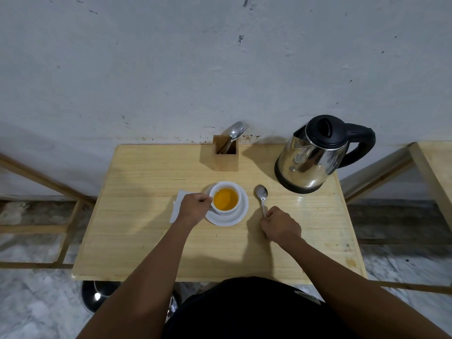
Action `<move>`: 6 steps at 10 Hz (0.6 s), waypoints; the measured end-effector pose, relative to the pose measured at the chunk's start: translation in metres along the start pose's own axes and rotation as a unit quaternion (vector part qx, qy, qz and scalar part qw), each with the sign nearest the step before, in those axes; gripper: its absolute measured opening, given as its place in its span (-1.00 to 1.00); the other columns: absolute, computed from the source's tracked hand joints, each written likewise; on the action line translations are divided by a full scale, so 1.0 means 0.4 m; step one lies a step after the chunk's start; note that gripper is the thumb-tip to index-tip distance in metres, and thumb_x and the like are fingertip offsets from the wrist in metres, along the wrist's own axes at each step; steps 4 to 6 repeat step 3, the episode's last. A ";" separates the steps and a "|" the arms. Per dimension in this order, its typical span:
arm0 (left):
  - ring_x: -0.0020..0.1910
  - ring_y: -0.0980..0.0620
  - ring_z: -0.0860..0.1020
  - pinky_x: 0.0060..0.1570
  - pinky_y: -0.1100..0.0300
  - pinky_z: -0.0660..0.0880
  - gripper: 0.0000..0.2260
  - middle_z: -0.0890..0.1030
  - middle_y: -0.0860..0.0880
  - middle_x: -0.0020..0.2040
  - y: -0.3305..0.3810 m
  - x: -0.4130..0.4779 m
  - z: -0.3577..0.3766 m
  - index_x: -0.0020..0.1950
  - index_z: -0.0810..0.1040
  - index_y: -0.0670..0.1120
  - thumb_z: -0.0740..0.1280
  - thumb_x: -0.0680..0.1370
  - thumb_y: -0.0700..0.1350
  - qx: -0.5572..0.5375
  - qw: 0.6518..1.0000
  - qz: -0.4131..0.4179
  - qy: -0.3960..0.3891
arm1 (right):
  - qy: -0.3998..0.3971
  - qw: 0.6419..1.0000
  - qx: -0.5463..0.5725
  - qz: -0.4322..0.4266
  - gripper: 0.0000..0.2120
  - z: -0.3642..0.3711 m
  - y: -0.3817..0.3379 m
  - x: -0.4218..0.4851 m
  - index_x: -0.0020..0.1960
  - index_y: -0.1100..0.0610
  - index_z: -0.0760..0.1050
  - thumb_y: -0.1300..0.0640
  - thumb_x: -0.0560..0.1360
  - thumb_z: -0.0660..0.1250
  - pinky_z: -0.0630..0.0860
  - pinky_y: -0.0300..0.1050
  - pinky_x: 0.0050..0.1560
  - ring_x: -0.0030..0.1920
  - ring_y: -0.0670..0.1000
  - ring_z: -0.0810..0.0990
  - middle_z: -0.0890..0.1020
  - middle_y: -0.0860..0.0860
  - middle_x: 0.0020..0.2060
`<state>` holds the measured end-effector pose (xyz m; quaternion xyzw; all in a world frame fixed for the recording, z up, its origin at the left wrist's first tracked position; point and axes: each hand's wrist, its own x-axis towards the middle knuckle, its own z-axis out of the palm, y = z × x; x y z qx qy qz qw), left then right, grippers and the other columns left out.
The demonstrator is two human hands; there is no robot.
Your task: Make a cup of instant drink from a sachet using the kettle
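Note:
A white cup (226, 190) holding orange liquid stands on a white saucer (232, 216) in the middle of the wooden table (146, 241). My left hand (193, 207) is closed at the cup's left side, where the handle is hidden under the fingers. My right hand (280, 226) grips the handle of a metal spoon (261, 194), whose bowl lies on the table to the right of the saucer. A steel kettle (310, 162) with a black lid and handle stands at the back right. A white sachet or paper (177, 204) lies partly under my left hand.
A wooden cutlery holder (225, 160) with a spoon and fork stands at the back centre against the wall. Wooden frames sit left and right of the table. A black stool base (97, 297) shows below the table's front edge.

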<state>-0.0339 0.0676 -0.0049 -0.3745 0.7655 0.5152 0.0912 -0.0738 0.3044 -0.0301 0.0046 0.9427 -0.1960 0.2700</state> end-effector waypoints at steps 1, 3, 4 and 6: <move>-0.24 -0.05 0.56 -0.07 0.05 0.54 -0.79 0.59 -0.05 -0.27 0.000 0.004 -0.003 0.06 0.64 -0.22 0.35 0.53 -0.12 -0.010 1.000 -0.002 -0.004 | 0.007 1.000 0.004 -0.012 -0.77 -0.020 -0.014 0.002 0.10 -0.01 0.48 -0.09 0.53 0.20 0.46 -0.11 -0.10 -0.08 0.03 0.60 0.64 -0.06 -0.05; -0.21 -0.06 0.56 -0.13 0.10 0.47 -0.78 0.60 -0.06 -0.28 0.032 -0.009 -0.022 0.01 0.65 -0.19 0.33 0.53 -0.06 0.028 0.999 0.018 -0.035 | 0.045 0.994 0.068 -0.072 -0.76 -0.072 -0.060 0.009 0.12 -0.02 0.49 -0.10 0.54 0.22 0.49 -0.08 -0.02 0.00 0.01 0.59 0.62 -0.10 0.00; -0.21 -0.06 0.56 -0.13 0.10 0.47 -0.78 0.60 -0.06 -0.28 0.032 -0.009 -0.022 0.01 0.65 -0.19 0.33 0.53 -0.06 0.028 0.999 0.018 -0.035 | 0.045 0.994 0.068 -0.072 -0.76 -0.072 -0.060 0.009 0.12 -0.02 0.49 -0.10 0.54 0.22 0.49 -0.08 -0.02 0.00 0.01 0.59 0.62 -0.10 0.00; -0.21 -0.06 0.56 -0.13 0.10 0.47 -0.78 0.60 -0.06 -0.28 0.032 -0.009 -0.022 0.01 0.65 -0.19 0.33 0.53 -0.06 0.028 0.999 0.018 -0.035 | 0.045 0.994 0.068 -0.072 -0.76 -0.072 -0.060 0.009 0.12 -0.02 0.49 -0.10 0.54 0.22 0.49 -0.08 -0.02 0.00 0.01 0.59 0.62 -0.10 0.00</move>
